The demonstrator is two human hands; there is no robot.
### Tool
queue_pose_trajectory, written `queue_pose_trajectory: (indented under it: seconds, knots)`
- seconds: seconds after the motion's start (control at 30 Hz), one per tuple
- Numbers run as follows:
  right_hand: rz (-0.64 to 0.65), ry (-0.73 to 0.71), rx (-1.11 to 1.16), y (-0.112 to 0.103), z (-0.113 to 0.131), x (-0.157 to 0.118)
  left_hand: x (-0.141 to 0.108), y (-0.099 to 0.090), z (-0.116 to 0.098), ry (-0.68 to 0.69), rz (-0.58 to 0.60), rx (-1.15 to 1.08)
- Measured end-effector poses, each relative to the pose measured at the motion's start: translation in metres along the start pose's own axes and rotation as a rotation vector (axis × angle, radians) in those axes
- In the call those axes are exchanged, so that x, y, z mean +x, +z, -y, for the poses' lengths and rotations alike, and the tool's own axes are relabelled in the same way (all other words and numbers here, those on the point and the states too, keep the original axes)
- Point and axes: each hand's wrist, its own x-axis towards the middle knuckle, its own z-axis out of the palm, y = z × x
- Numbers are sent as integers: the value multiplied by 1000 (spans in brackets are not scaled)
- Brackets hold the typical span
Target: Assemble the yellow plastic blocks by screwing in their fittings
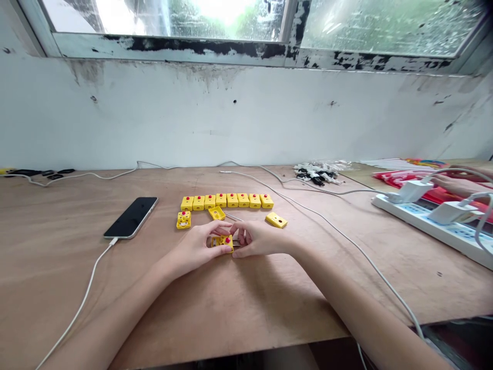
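My left hand (198, 247) is closed around an open yellow plastic case (222, 241) with a red button and small inner parts showing. At the case's right end, the fingers of my right hand (262, 239) are pinched together; a small greyish piece shows between them, too small to name. Just beyond my fingers lie a yellow half-shell (216, 213) and a thin metal rod (233, 217). A second open case (184, 220) with a red button sits left of them. To the right is a yellow cover (276, 220) with a dark hole.
Several closed yellow cases (232, 200) with red buttons stand in a row behind. A phone (131, 218) on a white cable lies left. At right are a power strip (435, 221) with chargers, black and white parts (319, 173), and another person's hand (458, 184) over red items.
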Motion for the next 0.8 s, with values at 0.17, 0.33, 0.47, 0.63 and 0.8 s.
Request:
queue_pose_trajectory:
  seconds: [0.17, 0.33, 0.47, 0.63, 0.8]
  knots:
    - [-71, -32, -52, 5, -3, 3, 0, -2, 0, 40, -26, 229]
    - [-159, -47, -100, 11, -3, 4, -4, -3, -1, 100, -5, 394]
    - [-245, -70, -120, 13, -1, 3, -7, -3, 0, 107, -8, 384]
    - [-381, -111, -3, 15, 3, 3, -3, -2, 5, 128, -116, 316]
    - [-454, -179, 266, 20, 11, 4, 0, -5, 8, 93, -311, 196]
